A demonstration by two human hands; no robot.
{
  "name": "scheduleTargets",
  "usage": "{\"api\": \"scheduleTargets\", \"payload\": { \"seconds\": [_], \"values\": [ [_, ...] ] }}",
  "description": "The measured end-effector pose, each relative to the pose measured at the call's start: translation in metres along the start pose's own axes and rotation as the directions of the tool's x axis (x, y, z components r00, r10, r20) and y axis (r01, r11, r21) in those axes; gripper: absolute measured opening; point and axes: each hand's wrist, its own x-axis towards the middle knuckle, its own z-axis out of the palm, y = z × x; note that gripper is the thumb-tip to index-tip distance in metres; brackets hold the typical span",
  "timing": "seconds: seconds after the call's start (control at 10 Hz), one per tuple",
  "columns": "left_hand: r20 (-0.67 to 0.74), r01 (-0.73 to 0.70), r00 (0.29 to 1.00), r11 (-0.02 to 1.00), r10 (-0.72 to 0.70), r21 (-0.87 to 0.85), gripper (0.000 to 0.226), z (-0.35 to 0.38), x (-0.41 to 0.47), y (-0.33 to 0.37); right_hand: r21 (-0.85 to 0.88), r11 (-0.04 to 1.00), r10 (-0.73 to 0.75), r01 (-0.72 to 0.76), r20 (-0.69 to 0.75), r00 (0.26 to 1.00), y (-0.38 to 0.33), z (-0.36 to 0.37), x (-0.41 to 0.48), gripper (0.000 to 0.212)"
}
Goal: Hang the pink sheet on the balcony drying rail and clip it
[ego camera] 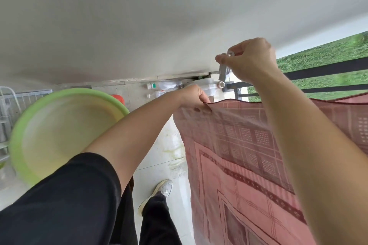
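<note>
The pink patterned sheet [249, 157] hangs down on the right, draped over a rail that its top edge hides. My left hand [194, 95] pinches the sheet's upper left corner. Above and to the right of that corner, my right hand [249, 59] holds a grey clothes clip [224, 70] between thumb and fingers, its jaws pointing down, apart from the fabric. The black balcony railing [326, 69] runs behind the sheet at the right.
A large green plastic basin [65, 131] stands at the left, beside a metal rack [8, 105]. Bottles [159, 86] and a white container lie at the foot of the white wall. My shoe [157, 193] rests on the tiled floor. Grass shows beyond the railing.
</note>
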Motion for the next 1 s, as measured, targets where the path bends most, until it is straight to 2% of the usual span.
{"api": "scheduleTargets", "payload": {
  "seconds": [0.1,0.2,0.4,0.6,0.8,0.9,1.0],
  "values": [
    [-0.002,0.022,1.0,0.996,-0.022,-0.09,0.022,0.001,-0.003,-0.008,-0.052,0.998,0.039,-0.034,0.098,0.994,0.005,0.01,0.001,0.029],
    [-0.038,-0.006,0.999,0.99,0.001,-0.139,0.024,0.003,-0.002,-0.015,-0.094,0.994,0.067,-0.056,0.116,0.991,0.01,0.021,-0.001,0.027],
    [-0.097,-0.031,0.995,0.997,0.024,-0.075,0.008,0.007,0.001,-0.02,-0.062,0.998,0.022,-0.014,0.139,0.99,0.011,0.039,-0.001,0.026],
    [-0.107,-0.046,0.994,0.995,0.037,-0.087,0.021,0.003,-0.001,-0.022,-0.287,0.955,-0.021,0.077,0.192,0.981,0.029,0.059,0.0,0.024],
    [-0.129,-0.025,0.992,0.997,0.016,-0.069,0.019,0.004,-0.01,-0.02,-0.349,0.935,0.014,0.067,0.224,0.975,0.039,0.065,0.005,0.044],
    [-0.232,-0.002,0.973,1.0,0.008,0.024,0.015,-0.004,-0.018,-0.02,-0.345,0.937,0.015,0.064,0.223,0.975,0.041,0.067,0.001,0.059],
    [-0.471,0.182,0.881,0.948,-0.039,0.262,0.011,-0.017,-0.033,-0.016,-0.239,0.967,-0.059,0.085,0.113,0.992,0.038,0.059,-0.008,0.065]
  ]
}}
